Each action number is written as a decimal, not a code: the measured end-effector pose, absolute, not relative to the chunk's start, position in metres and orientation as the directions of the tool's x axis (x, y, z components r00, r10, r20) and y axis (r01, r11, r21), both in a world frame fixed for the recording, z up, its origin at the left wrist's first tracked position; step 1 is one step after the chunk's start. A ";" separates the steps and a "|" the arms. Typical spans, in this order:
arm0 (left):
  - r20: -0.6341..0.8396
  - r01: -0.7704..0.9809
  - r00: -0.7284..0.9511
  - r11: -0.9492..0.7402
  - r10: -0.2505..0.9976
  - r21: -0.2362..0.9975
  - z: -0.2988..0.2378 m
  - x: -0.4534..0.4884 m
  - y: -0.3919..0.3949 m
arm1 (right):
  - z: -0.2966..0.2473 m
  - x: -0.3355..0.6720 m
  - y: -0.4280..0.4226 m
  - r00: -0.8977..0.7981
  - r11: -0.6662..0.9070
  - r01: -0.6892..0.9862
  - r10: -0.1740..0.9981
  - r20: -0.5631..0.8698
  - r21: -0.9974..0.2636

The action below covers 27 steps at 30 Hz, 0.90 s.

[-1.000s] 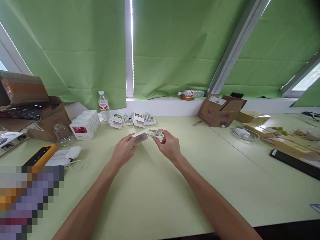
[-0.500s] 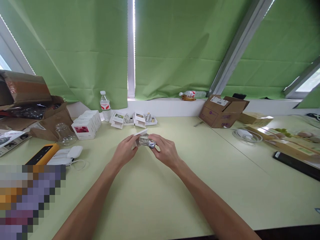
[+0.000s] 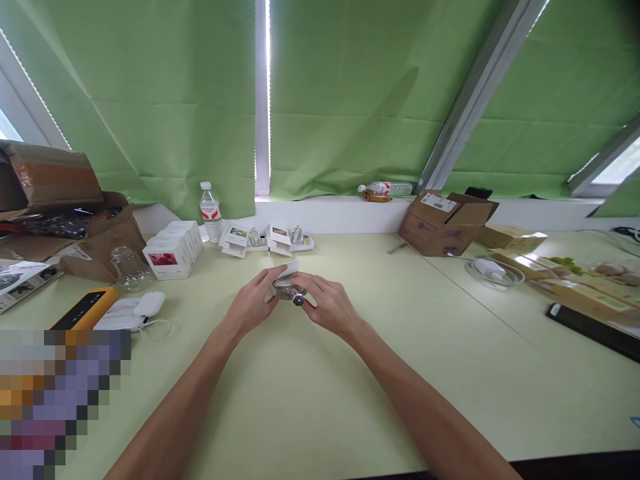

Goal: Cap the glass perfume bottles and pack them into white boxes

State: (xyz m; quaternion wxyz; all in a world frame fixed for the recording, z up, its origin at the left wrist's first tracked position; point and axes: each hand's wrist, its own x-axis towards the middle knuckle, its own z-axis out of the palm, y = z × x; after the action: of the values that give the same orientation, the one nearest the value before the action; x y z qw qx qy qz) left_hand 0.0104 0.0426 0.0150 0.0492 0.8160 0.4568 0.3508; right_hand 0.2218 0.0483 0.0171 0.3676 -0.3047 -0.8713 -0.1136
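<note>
A small clear glass bottle (image 3: pixel 283 291) with a round silver cap lies tilted between my hands above the table, its cap end toward me. My right hand (image 3: pixel 330 301) is closed on the bottle near the cap. Behind the glass, a white piece of packaging (image 3: pixel 291 267) shows its upper edge. My left hand (image 3: pixel 253 297) is closed on this white packaging, its fingertips also close against the bottle's left end. My fingers hide much of both things.
Farther back stand opened white boxes (image 3: pixel 235 240) and a white tray (image 3: pixel 309 244) with small glass bottles. Several white boxes (image 3: pixel 167 257) and a water bottle (image 3: pixel 211 213) are at left. A cardboard carton (image 3: pixel 435 227) stands at right, near a black bar (image 3: pixel 590 330).
The glass bottle has tipped, and its cap has moved slightly down and left. More of the white packaging shows behind it. Both arms stay nearly in place.
</note>
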 end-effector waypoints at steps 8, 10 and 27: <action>0.465 0.706 0.257 -0.493 0.848 0.509 0.008 0.009 0.047 | 0.017 0.224 0.049 -0.537 0.799 0.601 0.430 0.726 -0.029; 0.449 0.729 0.250 -0.472 0.858 0.495 0.005 0.008 0.049 | 0.016 0.223 0.050 -0.548 0.807 0.590 0.418 0.725 -0.020; 0.459 0.692 0.238 -0.481 0.856 0.538 -0.011 -0.001 0.063 | 0.012 0.221 0.050 -0.589 0.801 0.599 0.458 0.665 -0.021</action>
State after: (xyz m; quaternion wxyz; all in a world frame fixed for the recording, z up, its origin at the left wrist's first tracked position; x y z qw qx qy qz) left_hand -0.0010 0.0628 -0.0108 0.1118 0.7787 0.4969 0.3663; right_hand 0.2206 0.0498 0.0119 0.3410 -0.2983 -0.8855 -0.1030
